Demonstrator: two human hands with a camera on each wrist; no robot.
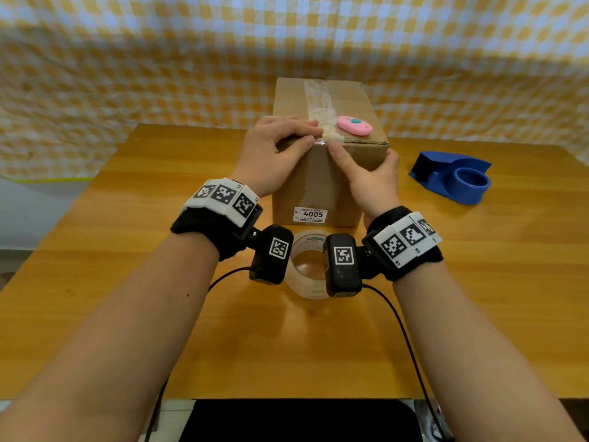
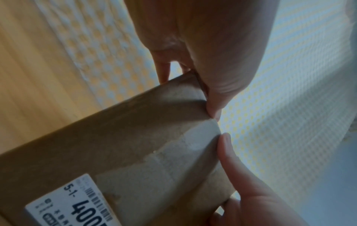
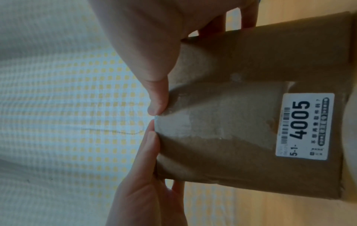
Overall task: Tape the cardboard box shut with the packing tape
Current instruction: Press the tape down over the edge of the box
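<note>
At frame centre, the brown cardboard box (image 1: 328, 173) is already wearing clear tape along its top seam; the left hand (image 1: 274, 154) and right hand (image 1: 369, 183) are pressing the strip's end over the near edge with straightened fingers, apparently finishing, the clear packing tape roll (image 1: 307, 266) lying below.

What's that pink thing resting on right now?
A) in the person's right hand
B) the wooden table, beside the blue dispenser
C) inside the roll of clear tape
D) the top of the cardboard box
D: the pink cutter lies on the top face of the cardboard box, just right of the tape strip along its seam, and neither hand is touching it.
</note>
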